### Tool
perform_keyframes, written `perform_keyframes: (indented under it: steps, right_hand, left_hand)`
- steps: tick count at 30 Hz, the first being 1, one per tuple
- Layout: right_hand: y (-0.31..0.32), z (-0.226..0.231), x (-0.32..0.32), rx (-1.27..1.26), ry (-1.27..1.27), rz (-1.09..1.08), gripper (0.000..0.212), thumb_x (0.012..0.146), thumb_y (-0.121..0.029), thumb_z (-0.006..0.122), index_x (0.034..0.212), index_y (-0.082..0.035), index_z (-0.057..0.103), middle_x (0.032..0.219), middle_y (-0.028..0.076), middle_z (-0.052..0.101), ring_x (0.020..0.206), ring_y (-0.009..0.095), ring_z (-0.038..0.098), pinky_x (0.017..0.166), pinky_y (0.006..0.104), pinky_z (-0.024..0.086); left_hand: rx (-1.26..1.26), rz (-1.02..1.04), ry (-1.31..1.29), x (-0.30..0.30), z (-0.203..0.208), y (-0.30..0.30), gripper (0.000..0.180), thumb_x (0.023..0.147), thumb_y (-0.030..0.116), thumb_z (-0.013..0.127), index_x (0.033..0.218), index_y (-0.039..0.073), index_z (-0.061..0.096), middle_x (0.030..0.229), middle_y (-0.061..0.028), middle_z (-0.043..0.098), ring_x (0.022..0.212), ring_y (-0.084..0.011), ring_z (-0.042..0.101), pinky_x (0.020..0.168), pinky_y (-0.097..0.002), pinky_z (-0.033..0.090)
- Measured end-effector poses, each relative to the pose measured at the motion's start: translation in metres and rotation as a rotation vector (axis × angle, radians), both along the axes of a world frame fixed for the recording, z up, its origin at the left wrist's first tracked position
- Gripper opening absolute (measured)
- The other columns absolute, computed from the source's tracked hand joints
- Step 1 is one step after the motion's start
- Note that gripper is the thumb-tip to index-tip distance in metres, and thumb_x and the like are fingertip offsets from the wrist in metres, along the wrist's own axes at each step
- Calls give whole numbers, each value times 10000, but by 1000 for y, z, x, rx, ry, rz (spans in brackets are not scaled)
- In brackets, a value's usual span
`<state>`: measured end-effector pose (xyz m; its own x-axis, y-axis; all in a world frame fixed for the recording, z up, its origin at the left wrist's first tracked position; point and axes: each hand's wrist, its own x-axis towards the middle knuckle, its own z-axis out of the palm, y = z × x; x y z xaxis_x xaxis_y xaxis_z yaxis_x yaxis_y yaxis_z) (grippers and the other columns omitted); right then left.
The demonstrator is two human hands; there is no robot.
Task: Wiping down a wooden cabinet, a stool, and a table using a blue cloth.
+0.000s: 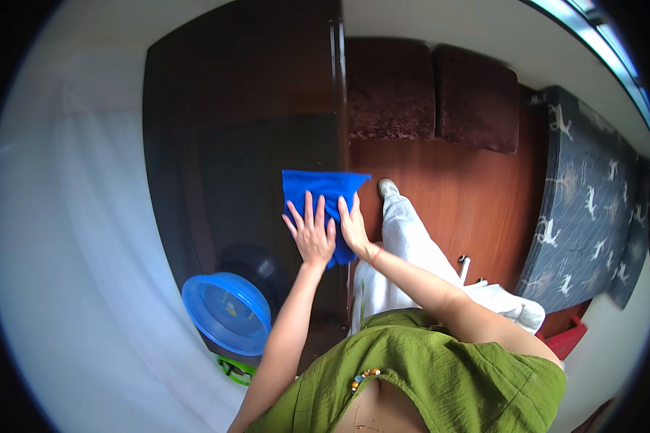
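A bright blue cloth (318, 182) lies on the glossy dark tabletop (267, 144), close to its right edge. My left hand (312, 237) rests flat over the cloth's middle, fingers spread. At the cloth's right side my right hand (353, 229) is turned on edge, thumb toward the left hand, with the fabric's border between thumb and fingers. Some of the right fingers are hidden. The cloth's lower end shows between my wrists.
A translucent blue basin (193, 307) stands at the table's near left, beside a green plastic item (235, 370). White curtain-like fabric (101, 252) hangs left. Right of the table are reddish-brown flooring (455, 195), two dark brown cushions (477, 97) and a grey patterned cover (585, 202).
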<state>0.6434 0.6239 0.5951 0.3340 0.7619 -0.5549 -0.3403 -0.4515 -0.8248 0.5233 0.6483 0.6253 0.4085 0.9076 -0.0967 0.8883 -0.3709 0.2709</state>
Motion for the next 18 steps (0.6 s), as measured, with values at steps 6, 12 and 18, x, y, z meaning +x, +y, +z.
perform_keyframes:
  steps: [6, 12, 18]
  right_hand:
    - [160, -22, 79, 276, -292, -135, 692, 1021, -366, 579, 1512, 57, 336, 1435, 312, 490, 1335, 449, 497, 1110, 462, 410]
    - [297, -15, 134, 249, -518, -173, 707, 986, -328, 618, 1459, 128, 357, 1385, 349, 516, 1273, 497, 523, 1056, 489, 462]
    - [405, -21, 198, 142, -666, -154, 795, 982, -465, 596, 1419, 161, 377, 1223, 378, 611, 1114, 505, 637, 939, 515, 535]
  left_hand:
    - [143, -71, 44, 81, -10, 152, 591, 1028, 363, 422, 1598, 214, 371, 1710, -84, 201, 1553, -488, 75, 1205, -689, 56]
    - [297, -75, 59, 140, -20, 282, 582, 1043, 366, 429, 1604, 236, 347, 1701, -87, 219, 1541, -499, 121, 1191, -703, 126]
    - [299, -54, 38, 202, -28, 376, 587, 1060, 438, 395, 1611, 253, 322, 1697, -79, 229, 1541, -496, 122, 1188, -705, 148]
